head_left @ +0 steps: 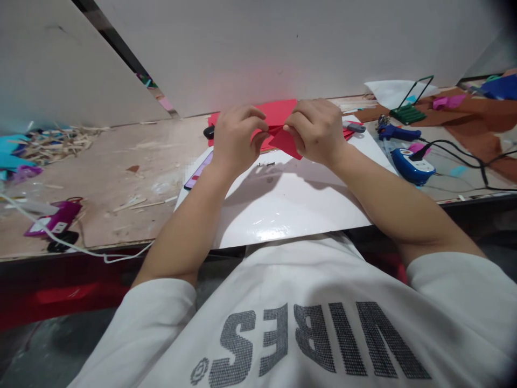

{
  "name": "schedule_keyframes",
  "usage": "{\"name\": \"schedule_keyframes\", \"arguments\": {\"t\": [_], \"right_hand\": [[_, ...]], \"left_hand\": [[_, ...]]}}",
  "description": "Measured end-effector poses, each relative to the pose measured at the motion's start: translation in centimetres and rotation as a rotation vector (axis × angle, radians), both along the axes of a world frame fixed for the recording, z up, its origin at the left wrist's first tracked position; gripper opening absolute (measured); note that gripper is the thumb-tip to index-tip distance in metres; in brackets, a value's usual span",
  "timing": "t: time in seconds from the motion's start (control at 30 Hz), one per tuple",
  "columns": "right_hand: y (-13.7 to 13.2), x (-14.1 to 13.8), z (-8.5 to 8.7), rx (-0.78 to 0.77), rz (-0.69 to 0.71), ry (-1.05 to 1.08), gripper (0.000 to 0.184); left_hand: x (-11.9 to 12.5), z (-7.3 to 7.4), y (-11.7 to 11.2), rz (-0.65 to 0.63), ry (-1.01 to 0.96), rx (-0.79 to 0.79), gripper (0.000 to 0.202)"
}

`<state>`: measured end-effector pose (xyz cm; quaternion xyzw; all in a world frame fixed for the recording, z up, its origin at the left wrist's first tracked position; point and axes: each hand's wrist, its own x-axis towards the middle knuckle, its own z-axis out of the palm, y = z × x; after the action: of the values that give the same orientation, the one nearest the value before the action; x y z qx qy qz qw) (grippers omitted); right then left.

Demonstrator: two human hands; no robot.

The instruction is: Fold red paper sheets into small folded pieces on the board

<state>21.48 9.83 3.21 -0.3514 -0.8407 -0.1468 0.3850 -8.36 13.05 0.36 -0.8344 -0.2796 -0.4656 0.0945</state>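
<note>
Both of my hands hold a folded piece of red paper (285,141) above a glossy white board (283,205). My left hand (236,137) pinches its left corner with curled fingers. My right hand (317,129) grips the right side, fingers closed over a fold. More red sheets (278,110) lie flat behind my hands at the board's far edge. A phone (198,172) lies partly under the board's left edge, beside my left wrist.
A blue glue gun (412,166) with a black cable lies right of the board, with a blue tool (398,132) and a green wire stand (407,110) behind it. Wooden sticks (56,143) pile at far left. A purple item (56,218) and white cable sit near the left edge.
</note>
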Motion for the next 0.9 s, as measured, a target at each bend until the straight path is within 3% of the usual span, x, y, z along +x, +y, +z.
{"name": "schedule_keyframes", "arguments": {"t": [0.2, 0.3, 0.5, 0.67, 0.9], "right_hand": [[1.3, -0.6, -1.1, 0.051, -0.007, -0.118, 0.051], [1.4, -0.7, -1.3, 0.101, -0.023, -0.154, 0.051], [1.2, 0.2, -0.7, 0.069, -0.042, -0.041, 0.047], [1.4, 0.8, -0.1, 0.116, -0.063, -0.074, 0.06], [1.4, 0.8, -0.2, 0.076, -0.017, 0.015, 0.051]], "left_hand": [[-0.9, -0.7, 1.7, 0.069, 0.115, -0.026, 0.023], [-0.3, -0.5, 1.1, 0.062, 0.08, -0.045, 0.029], [0.7, -0.6, -0.1, -0.03, 0.025, -0.018, 0.009], [0.8, -0.4, -0.1, -0.094, -0.059, -0.097, 0.018], [1.8, 0.7, -1.9, -0.057, -0.186, -0.176, 0.022]]}}
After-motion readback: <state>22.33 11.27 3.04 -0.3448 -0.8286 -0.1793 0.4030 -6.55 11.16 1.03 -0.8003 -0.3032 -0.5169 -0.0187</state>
